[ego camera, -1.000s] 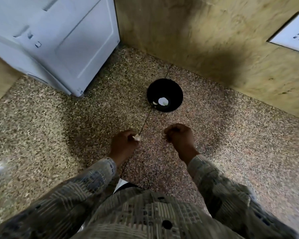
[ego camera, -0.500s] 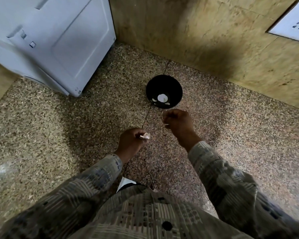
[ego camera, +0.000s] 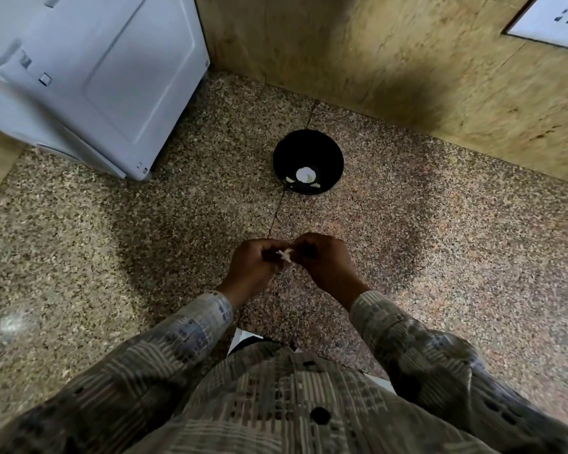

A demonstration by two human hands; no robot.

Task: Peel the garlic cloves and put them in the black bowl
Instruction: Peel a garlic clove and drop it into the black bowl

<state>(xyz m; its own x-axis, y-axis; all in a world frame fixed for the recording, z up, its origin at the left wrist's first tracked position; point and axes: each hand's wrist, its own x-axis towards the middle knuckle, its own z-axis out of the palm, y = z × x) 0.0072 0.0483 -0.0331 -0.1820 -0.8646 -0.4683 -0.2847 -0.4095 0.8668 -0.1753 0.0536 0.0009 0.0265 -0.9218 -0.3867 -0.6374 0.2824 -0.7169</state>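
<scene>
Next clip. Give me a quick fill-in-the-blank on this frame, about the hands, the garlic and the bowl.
The left hand and right hand together pinch one ____ clove.
The bowl beyond them is ____ in colour.
White pieces lie ____ the bowl.
The white appliance stands on the bowl's ____ side.
Missing words: garlic, black, inside, left.

the speckled stone floor [ego camera: 112,257] has a thin dark joint line [ego camera: 277,211] running across it. a white appliance [ego camera: 95,77] stands at the left, beside the tan wall [ego camera: 374,44]. the wall carries a white socket plate [ego camera: 558,18] at the right.
</scene>
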